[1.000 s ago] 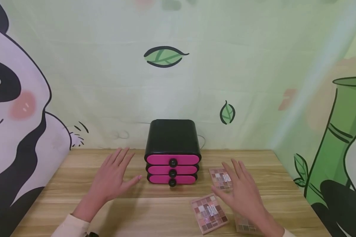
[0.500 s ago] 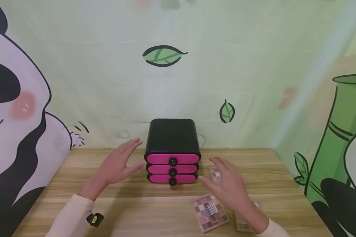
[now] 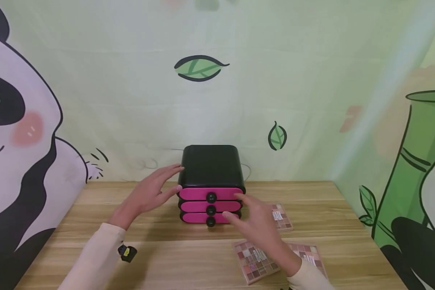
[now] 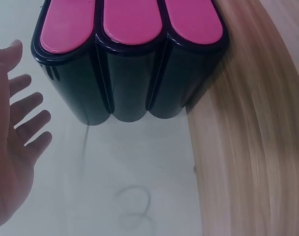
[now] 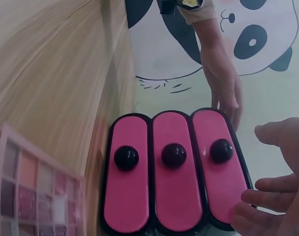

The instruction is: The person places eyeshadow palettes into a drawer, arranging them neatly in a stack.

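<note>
Wooden bench (image 3: 181,257), panda-print backdrop (image 3: 130,96) behind. Drawer box (image 3: 210,167) just right of left hand (image 3: 147,196), beyond right hand (image 3: 259,224); both hands' fingers loosely extended, gripping nothing.

pale green panda backdrop (image 3: 217,108), wooden table (image 3: 166,262)

drawer unit (image 3: 211,167) on table (image 3: 174,253) | wall cloth (image 3: 253,88) behind | left hand (image 3: 148,195) at its left | right hand (image 3: 259,221) before its right part | three palettes (image 3: 283,219) toward right, two nearer
</note>
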`<move>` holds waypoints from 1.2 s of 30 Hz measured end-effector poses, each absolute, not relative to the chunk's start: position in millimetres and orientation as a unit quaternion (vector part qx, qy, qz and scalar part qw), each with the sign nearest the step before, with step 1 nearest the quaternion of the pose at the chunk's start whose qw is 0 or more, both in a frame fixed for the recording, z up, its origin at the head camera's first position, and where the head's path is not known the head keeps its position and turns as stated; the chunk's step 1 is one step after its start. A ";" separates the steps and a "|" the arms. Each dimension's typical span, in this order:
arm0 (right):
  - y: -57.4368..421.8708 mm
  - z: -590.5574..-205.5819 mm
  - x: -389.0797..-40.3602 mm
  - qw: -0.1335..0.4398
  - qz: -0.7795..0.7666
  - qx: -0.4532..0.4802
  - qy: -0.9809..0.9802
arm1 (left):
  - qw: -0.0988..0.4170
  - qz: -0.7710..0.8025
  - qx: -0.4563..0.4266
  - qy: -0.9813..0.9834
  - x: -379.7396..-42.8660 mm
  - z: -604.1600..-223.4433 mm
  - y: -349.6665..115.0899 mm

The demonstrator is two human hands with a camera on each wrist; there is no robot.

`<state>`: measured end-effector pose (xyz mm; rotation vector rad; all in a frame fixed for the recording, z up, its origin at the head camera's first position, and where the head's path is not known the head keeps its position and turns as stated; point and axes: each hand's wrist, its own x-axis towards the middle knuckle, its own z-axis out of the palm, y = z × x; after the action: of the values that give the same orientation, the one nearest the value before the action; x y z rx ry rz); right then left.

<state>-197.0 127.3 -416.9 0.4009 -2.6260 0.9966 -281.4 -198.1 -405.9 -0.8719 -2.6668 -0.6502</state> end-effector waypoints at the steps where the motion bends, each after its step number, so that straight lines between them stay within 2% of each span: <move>1: 124.7 -418.1 -197.8 0.151 0.351 0.140 -0.913 | 0.126 -0.227 -0.303 -0.917 -282.5 -405.6 -197.7; 21: 96.2 -437.0 -217.2 0.122 0.425 0.108 -0.890 | 0.105 -0.248 -0.362 -0.892 -302.3 -396.7 -193.4; 36: 80.5 -447.9 -234.2 0.186 0.469 0.117 -0.856 | 0.109 -0.253 -0.368 -0.888 -301.5 -395.3 -192.9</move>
<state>-234.2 80.5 -447.9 0.3288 -2.4107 1.3204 -301.5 -192.9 -395.3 -1.0830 -2.6112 -0.7429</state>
